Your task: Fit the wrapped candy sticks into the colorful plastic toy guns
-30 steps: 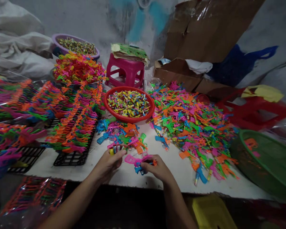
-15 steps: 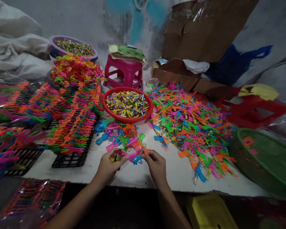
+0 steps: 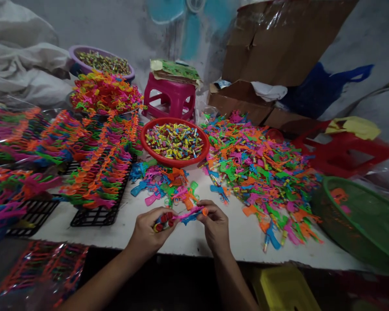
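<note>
At the table's near edge: we hold our hands together over the white table [image 3: 233,233].
Left hand [image 3: 147,231]: our fingers are closed round a bunch of small tubes [image 3: 162,219].
Right hand [image 3: 215,224]: we pinch a pink and blue toy gun [image 3: 189,214], its end against the tubes.
Just beyond: a small pile of toy guns [image 3: 164,183], then the red bowl [image 3: 175,162] of tubes.
To our right: a large heap of toy parts [image 3: 259,168].

Two bare hands meet at the near edge of a white table [image 3: 240,235]. The left hand [image 3: 147,233] grips a few small tubes [image 3: 164,219]; the right hand [image 3: 215,224] pinches a pink and blue toy [image 3: 189,214] between them. Beyond sit a red bowl [image 3: 175,162] of tubes and a bright toy heap [image 3: 259,168].
</note>
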{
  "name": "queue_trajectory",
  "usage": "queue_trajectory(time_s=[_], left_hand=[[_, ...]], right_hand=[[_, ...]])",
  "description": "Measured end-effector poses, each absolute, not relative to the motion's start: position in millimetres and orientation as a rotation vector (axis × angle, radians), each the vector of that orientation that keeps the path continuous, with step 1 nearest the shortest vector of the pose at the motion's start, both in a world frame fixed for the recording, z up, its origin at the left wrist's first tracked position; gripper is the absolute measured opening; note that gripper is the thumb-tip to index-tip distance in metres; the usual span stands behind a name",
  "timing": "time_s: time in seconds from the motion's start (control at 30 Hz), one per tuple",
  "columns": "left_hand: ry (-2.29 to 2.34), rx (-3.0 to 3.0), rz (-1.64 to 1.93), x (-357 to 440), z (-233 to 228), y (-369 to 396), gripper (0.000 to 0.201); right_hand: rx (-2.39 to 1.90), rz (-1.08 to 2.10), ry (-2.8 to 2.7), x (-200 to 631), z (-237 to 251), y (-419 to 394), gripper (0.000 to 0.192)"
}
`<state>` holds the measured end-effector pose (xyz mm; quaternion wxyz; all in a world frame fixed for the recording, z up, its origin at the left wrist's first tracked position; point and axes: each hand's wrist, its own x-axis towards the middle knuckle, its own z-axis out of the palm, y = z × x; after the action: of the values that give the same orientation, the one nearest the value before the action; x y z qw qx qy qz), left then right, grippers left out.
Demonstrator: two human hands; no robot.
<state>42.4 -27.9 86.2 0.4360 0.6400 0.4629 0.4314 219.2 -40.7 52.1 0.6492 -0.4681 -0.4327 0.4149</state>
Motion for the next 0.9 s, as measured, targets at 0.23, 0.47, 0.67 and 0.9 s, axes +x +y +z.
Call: queue_trajectory(time_s=[0.23, 0.47, 0.67, 0.9], left_hand=[[1.113, 1.646, 1.079, 40.6, 87.7, -32.1, 0.011], [1.095, 1.774, 1.077, 39.9, 85.7, -34.3, 0.009], [1.090, 1.802, 1.067, 40.2, 86.8, -34.9, 0.009], [1.066, 1.805, 1.042, 40.6, 82.7, -35.5, 0.010]], right_hand=[[-1.079, 1.006, -0.961, 221.6, 55.5, -44.8, 0.013], [-1.065, 1.031, -0.927, 221.1, 52.4, -47.5, 0.019], [-1.047, 1.059, -0.858, 220.9, 54.4, -47.3, 0.037], [-1.038, 1.129, -0.880, 221.1, 59.9, -46.1, 0.040]])
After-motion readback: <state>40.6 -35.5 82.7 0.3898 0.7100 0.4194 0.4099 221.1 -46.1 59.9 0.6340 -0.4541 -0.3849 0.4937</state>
